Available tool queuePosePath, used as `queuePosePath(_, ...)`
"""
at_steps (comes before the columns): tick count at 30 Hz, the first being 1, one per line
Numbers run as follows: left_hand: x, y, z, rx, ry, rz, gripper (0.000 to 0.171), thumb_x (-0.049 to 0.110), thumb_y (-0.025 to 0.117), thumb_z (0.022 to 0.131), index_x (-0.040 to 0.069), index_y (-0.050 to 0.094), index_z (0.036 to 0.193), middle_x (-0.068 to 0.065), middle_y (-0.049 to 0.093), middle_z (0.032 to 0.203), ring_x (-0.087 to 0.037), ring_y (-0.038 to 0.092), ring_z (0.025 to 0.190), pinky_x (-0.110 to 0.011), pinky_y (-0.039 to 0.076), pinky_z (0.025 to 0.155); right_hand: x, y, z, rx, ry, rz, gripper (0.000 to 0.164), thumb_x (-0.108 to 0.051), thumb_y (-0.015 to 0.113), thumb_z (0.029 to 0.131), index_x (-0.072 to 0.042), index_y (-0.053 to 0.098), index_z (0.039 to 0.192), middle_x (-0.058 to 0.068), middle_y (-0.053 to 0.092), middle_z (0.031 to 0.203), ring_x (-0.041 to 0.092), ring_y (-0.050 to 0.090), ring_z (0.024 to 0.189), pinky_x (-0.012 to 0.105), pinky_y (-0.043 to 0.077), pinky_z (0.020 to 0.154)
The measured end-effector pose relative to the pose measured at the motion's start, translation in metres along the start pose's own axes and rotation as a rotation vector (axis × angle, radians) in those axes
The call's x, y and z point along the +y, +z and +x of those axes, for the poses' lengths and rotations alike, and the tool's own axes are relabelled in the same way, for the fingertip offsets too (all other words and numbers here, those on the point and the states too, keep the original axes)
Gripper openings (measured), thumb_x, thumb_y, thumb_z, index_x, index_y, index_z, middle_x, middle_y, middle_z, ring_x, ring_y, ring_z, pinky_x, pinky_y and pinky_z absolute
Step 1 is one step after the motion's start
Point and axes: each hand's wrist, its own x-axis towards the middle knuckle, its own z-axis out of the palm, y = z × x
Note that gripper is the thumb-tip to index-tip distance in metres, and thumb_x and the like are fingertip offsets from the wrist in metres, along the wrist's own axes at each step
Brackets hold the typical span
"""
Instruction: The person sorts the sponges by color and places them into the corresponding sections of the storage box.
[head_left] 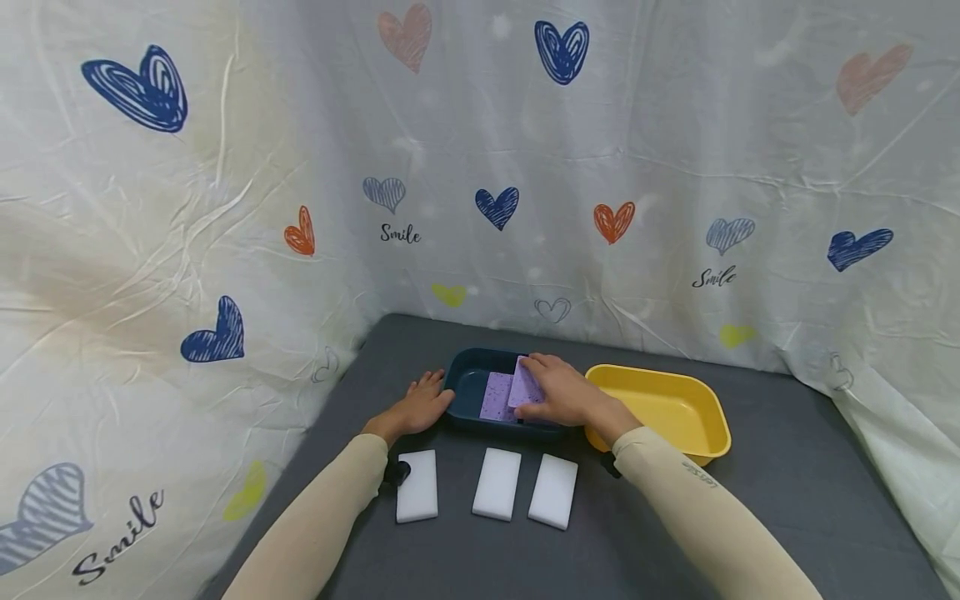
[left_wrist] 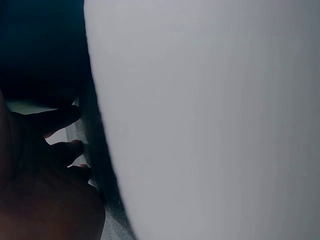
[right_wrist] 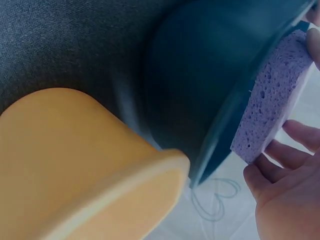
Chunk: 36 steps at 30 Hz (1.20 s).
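Pinching a purple sponge [head_left: 525, 388] w/ the R hand [head_left: 564, 393], I've got it edge to edge btwn thumb and fingers, spread only as far as the sponge needs. L hand [head_left: 420, 406] holds nothing: fingers loose and splayed, thumb by the left rim of the blue tub [head_left: 465, 390], prob. steadying it.

Progress, my read: partway. A 2nd sponge [head_left: 495, 397] lies in the tub, ctr of frame; the gripped one isn't released yet, and I can't tell if it's going in or coming out. 3 white blocks [head_left: 497, 485] lie in a row on the table [head_left: 810, 483], lower ctr, none in hand.

Rel. to the grip: held sponge is right btwn the R fingertips and thumb, at the tub's mouth, overlapping the 2nd sponge's right side; contact btwn the two unclear. Farther out, yellow tub [head_left: 675, 400] right of ctr, just beside the blue one; heart-print curtain [head_left: 450, 125] across upper frame.
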Motion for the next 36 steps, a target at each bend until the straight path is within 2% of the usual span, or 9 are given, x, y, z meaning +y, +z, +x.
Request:
queuePosePath(6, 0.002, -0.002, -0.002, -0.008, 0.004, -0.015, 0.092, 0.056, 0.027, 0.102, -0.008, 0.032, 0.168, -0.025, 0.018, 0.182, -0.045, 0.003, 0.171, -0.067, -0.003, 0.135, 0.002, 0.009, 0.005, -0.01, -0.006, 0.001, 0.096, -0.055, 0.079, 0.096, -0.006, 0.04, 0.169, 0.02, 0.042, 0.173, 0.04, 0.043, 0.157, 0.057, 0.033, 0.132)
queuePosePath(17, 0.003, -0.002, 0.0, -0.014, -0.006, -0.007, 0.081, 0.043, 0.03, 0.105, -0.007, 0.032, 0.168, -0.024, 0.017, 0.182, -0.045, 0.002, 0.171, -0.065, -0.003, 0.136, 0.003, 0.021, 0.009, -0.013, 0.009, 0.06, 0.091, -0.052, 0.078, 0.098, -0.004, 0.041, 0.167, 0.02, 0.043, 0.173, 0.039, 0.043, 0.158, 0.056, 0.032, 0.133)
queuePosePath(23, 0.004, -0.001, -0.001, -0.016, -0.006, -0.016, 0.087, 0.05, 0.028, 0.103, -0.008, 0.031, 0.168, -0.024, 0.016, 0.182, -0.044, 0.002, 0.171, -0.064, -0.003, 0.136, 0.006, 0.029, 0.012, -0.002, 0.015, 0.05, 0.09, -0.051, 0.079, 0.098, -0.006, 0.043, 0.167, 0.02, 0.043, 0.172, 0.039, 0.043, 0.158, 0.056, 0.032, 0.133)
queuePosePath(36, 0.01, -0.003, -0.005, 0.005, -0.012, -0.034, 0.084, 0.049, 0.031, 0.105, -0.006, 0.034, 0.168, -0.024, 0.018, 0.182, -0.045, 0.003, 0.171, -0.064, -0.003, 0.136, 0.01, 0.026, 0.011, 0.02, 0.001, 0.052, 0.089, -0.054, 0.078, 0.097, -0.006, 0.046, 0.166, 0.02, 0.039, 0.175, 0.041, 0.041, 0.159, 0.057, 0.032, 0.132)
